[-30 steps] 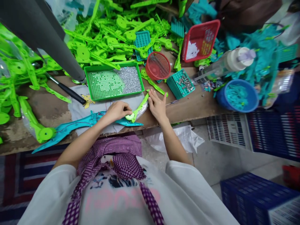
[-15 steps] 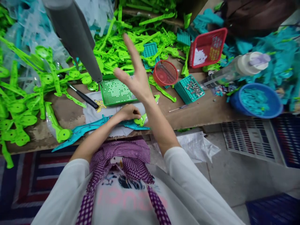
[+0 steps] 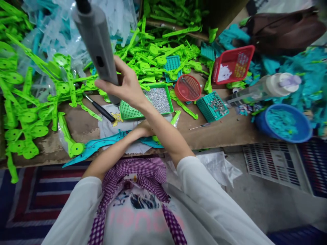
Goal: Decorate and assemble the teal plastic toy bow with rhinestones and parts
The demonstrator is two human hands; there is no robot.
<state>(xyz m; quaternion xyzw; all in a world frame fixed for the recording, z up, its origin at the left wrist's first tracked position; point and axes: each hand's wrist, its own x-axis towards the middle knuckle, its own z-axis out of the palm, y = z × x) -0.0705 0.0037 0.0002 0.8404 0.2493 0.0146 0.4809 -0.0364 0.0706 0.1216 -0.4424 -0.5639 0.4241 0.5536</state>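
Note:
My right hand [image 3: 127, 83] is wrapped around the lower body of a grey electric screwdriver [image 3: 95, 44], which hangs from above, tilted, its lower end over the left end of a green tray [image 3: 170, 98] of small metal screws. Below, my left hand [image 3: 145, 129] rests on a long turquoise plastic part [image 3: 102, 139] at the table's front edge. My right forearm crosses in front of its fingers, so they are hidden. A bit of a bright green plastic piece [image 3: 155, 139] shows beside that forearm. Under the turquoise part lies a grey cloth [image 3: 106, 124].
Bright green plastic parts [image 3: 22, 117] are heaped at left and back. A black-handled tool [image 3: 102, 111] lies left of the tray. To the right are a round red basket [image 3: 188, 87], turquoise trays with metal pieces [image 3: 213, 107], a bottle [image 3: 270, 86] and a blue bowl [image 3: 283, 122].
My right hand has moved left from open air above the tray and closed around the grey screwdriver. My left hand stays low at the turquoise part, now partly covered by the right forearm.

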